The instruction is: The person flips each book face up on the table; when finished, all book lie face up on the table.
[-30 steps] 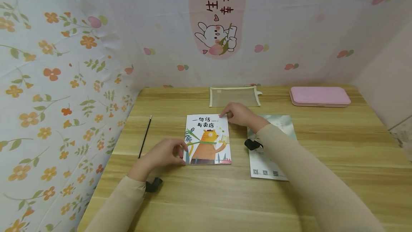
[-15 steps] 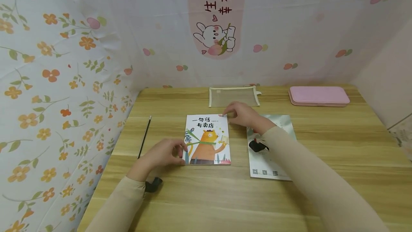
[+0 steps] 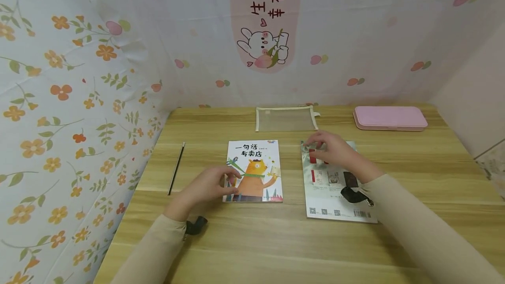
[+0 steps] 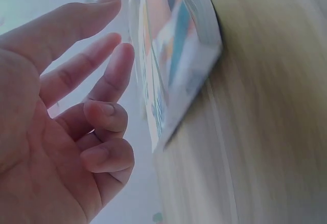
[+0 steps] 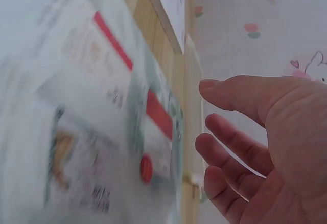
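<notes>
A picture book [image 3: 254, 172] with an orange bear-like animal on its white cover lies flat in the middle of the table. My left hand [image 3: 207, 183] hovers over its left edge, fingers loosely bent and holding nothing; the left wrist view shows the book [image 4: 179, 50] just beyond the fingertips. To the right lies a pale green-white book [image 3: 339, 203] with small pictures and printed square codes. Above its upper part is my right hand [image 3: 331, 148], with a gap between thumb and fingers. In the right wrist view that hand [image 5: 271, 142] holds nothing beside the book's blurred cover [image 5: 102, 106].
A pencil [image 3: 176, 168] lies at the left of the wooden table [image 3: 252, 244]. Behind the books are a mesh zip pouch [image 3: 286, 119] and, at the back right, a pink pencil case [image 3: 390, 117]. A printed cloth [image 3: 189, 34] hangs behind and on the left.
My right hand has left the picture book's upper right corner and moved right, over the pale book. My left hand has come off the left edge and shifted slightly right over the cover.
</notes>
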A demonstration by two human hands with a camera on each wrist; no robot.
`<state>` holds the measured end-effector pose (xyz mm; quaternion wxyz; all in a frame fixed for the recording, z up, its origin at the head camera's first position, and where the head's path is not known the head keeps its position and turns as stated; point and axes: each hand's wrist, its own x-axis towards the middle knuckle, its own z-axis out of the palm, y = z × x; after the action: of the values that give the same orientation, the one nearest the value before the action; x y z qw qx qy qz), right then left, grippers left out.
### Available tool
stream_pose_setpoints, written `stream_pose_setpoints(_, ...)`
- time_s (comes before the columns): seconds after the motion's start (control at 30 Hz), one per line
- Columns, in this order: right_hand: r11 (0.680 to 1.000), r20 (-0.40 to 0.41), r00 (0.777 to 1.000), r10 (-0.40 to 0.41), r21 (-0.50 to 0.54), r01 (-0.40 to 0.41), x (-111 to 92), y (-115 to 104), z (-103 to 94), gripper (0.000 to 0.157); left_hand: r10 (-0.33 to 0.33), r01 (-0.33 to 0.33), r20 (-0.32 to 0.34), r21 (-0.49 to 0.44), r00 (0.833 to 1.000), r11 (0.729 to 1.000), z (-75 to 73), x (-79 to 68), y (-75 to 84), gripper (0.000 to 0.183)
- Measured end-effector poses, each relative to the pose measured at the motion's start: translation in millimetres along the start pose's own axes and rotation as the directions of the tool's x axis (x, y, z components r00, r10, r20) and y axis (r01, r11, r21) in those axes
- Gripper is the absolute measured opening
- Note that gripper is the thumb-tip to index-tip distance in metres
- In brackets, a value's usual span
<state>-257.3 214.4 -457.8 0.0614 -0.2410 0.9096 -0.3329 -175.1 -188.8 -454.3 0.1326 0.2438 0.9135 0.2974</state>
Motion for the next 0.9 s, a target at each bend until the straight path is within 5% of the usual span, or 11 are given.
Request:
stream_pose_setpoints(0.43, 0.999, -0.067, 0.997, 0.047, -0.012, -0.048, -54, 26, -14.9, 0.026, 0.154, -0.154, 0.037, 0.011, 0.987, 0.988, 30.5, 37.5, 38.0, 0.028)
stream_pose_setpoints(0.9, 0.992, -0.150, 0.982, 0.114, -0.036, -0.121, -71, 48, -23.5, 0.025, 0.194, -0.194, 0.117, -0.015, 0.974, 0.981, 68.1, 65.6, 86.3, 0.034)
